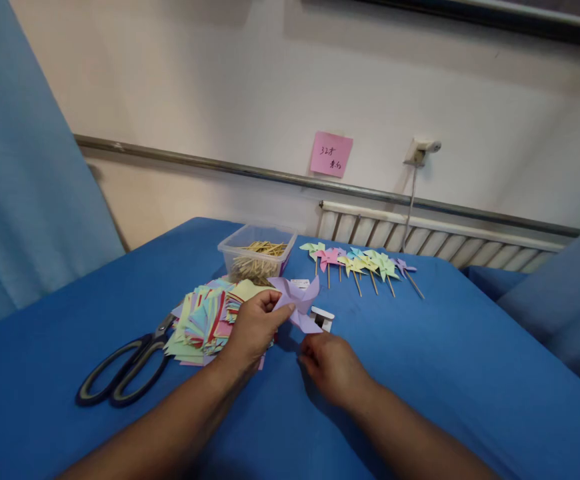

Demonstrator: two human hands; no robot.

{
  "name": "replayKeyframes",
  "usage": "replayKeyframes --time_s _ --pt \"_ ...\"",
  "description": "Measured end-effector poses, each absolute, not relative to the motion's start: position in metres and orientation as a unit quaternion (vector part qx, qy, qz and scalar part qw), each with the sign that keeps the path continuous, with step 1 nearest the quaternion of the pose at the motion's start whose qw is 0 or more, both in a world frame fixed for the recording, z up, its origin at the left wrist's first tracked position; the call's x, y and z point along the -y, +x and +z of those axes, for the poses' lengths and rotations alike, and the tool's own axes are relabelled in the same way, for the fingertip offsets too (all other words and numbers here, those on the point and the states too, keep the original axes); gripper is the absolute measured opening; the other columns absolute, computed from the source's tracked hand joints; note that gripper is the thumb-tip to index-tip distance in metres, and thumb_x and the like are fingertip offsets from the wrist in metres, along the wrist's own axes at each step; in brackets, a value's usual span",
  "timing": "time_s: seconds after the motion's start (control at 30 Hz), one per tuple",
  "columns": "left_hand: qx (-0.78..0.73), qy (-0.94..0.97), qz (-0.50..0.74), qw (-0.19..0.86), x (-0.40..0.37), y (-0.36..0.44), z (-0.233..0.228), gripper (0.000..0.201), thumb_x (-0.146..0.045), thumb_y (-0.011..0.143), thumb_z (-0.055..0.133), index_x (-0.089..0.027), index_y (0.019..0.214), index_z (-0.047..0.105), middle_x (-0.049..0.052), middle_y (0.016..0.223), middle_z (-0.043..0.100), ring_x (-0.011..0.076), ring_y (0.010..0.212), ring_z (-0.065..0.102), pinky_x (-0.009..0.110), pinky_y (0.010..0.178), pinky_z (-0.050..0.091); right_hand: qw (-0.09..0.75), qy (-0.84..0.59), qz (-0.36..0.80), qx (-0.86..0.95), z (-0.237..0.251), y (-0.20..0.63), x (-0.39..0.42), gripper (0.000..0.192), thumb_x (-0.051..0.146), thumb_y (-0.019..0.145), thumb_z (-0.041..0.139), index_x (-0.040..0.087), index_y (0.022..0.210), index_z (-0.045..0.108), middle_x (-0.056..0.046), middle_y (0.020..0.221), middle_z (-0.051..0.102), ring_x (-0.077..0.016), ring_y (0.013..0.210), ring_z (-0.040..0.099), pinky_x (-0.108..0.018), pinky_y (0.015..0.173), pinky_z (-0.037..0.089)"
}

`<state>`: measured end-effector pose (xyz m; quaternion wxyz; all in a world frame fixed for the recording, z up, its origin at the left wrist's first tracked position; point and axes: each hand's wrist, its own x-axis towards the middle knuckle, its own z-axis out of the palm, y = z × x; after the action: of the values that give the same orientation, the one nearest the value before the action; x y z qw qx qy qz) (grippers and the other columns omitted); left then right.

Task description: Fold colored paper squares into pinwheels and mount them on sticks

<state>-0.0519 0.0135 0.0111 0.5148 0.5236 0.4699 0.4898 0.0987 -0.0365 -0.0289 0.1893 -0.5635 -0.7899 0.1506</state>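
Note:
My left hand is closed, pinching a light purple paper pinwheel between thumb and fingers above the table. Just below the pinwheel's lower right blade is my right hand, its fingers curled together; whatever they hold, if anything, is hidden. Behind the right hand lies a small white box with a dark opening, partly covered by the pinwheel. A messy stack of coloured paper sheets spreads beside and under my left hand.
Large dark-handled scissors lie left of the paper. A clear plastic tub of thin wooden sticks stands behind it. Several finished pinwheels on sticks lie at the back right. The blue-covered table meets a wall with a radiator.

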Motion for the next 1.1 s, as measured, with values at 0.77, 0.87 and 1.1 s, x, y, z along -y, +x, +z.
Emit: replayKeyframes --time_s 0.77,0.87,1.1 --pt "-0.468 0.518 0.492 0.520 -0.013 -0.053 0.014 0.020 -0.029 0.064 0.069 -0.015 0.073 0.059 -0.003 0.061 0.059 0.0091 0.051 0.051 0.019 0.047 0.037 0.099 -0.586 0.017 0.804 -0.034 0.087 0.037 0.020 0.011 0.083 0.045 0.014 0.082 0.066 -0.010 0.083 0.066 -0.0208 0.077 0.062 -0.026 0.064 0.043" --pt "-0.457 0.519 0.503 0.519 -0.014 -0.054 0.011 0.020 -0.028 0.063 0.070 -0.014 0.073 0.059 -0.002 0.063 0.061 0.0095 0.054 0.052 0.019 0.050 0.039 0.119 -0.576 0.044 0.807 -0.029 0.090 0.038 0.017 0.012 0.081 0.048 0.015 0.080 0.065 -0.010 0.083 0.067 -0.0197 0.075 0.062 -0.026 0.064 0.042" --pt "-0.462 0.531 0.529 0.474 -0.015 -0.057 0.010 0.020 -0.031 0.064 0.070 -0.015 0.072 0.059 -0.002 0.062 0.061 0.0107 0.054 0.054 0.020 0.051 0.039 0.265 -0.584 0.173 0.748 -0.008 0.108 0.053 0.015 0.014 0.081 0.050 0.018 0.081 0.064 -0.003 0.073 0.068 -0.0160 0.066 0.062 -0.023 0.060 0.040"
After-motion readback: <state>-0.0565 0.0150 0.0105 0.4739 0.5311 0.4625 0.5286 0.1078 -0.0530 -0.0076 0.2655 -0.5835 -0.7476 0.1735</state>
